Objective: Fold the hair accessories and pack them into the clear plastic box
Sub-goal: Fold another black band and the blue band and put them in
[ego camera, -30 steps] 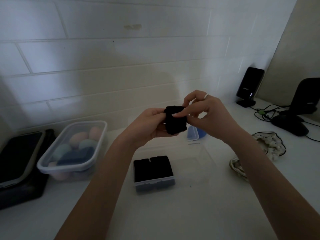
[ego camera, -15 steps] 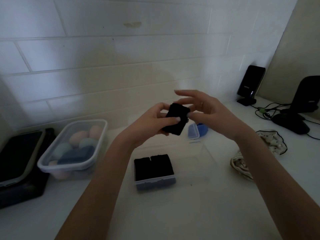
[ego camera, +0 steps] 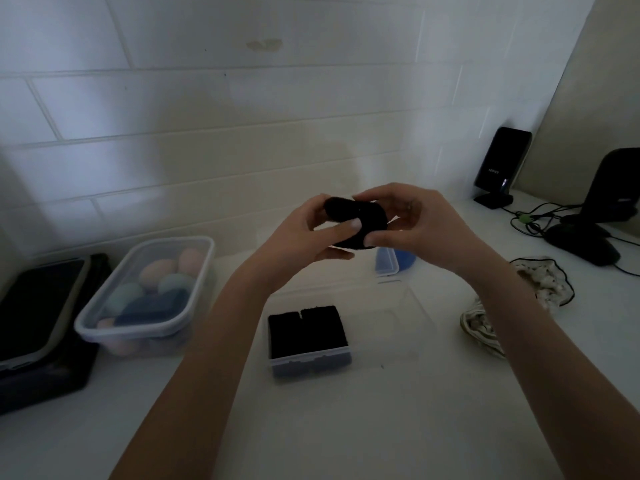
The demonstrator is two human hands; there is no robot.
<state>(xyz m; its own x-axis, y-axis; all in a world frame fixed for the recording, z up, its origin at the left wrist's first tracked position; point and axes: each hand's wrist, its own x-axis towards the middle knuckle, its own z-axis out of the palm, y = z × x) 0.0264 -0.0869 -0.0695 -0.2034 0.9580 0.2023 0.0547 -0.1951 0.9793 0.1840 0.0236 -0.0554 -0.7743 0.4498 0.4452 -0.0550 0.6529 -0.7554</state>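
A black fabric hair accessory (ego camera: 360,216), folded into a compact wad, is held in the air between both hands above the counter. My left hand (ego camera: 308,237) grips its left side with the thumb on top. My right hand (ego camera: 415,223) pinches its right side. Below them the clear plastic box (ego camera: 391,327) lies on the white counter; two folded black pieces (ego camera: 306,329) fill its left end, and the right part holds nothing visible. A cream patterned fabric accessory with dark trim (ego camera: 526,299) lies on the counter to the box's right.
A lidded clear tub of pastel sponges (ego camera: 145,296) and a dark case (ego camera: 38,327) sit at the left. A small blue-lidded container (ego camera: 391,261) is behind the box. A black speaker (ego camera: 502,164), cables (ego camera: 533,220) and a dark stand (ego camera: 588,237) occupy the back right.
The black piece has been turned and squeezed from an upright folded block into a flatter, rounder wad. Both hands have shifted their grip around it, staying at about the same height.
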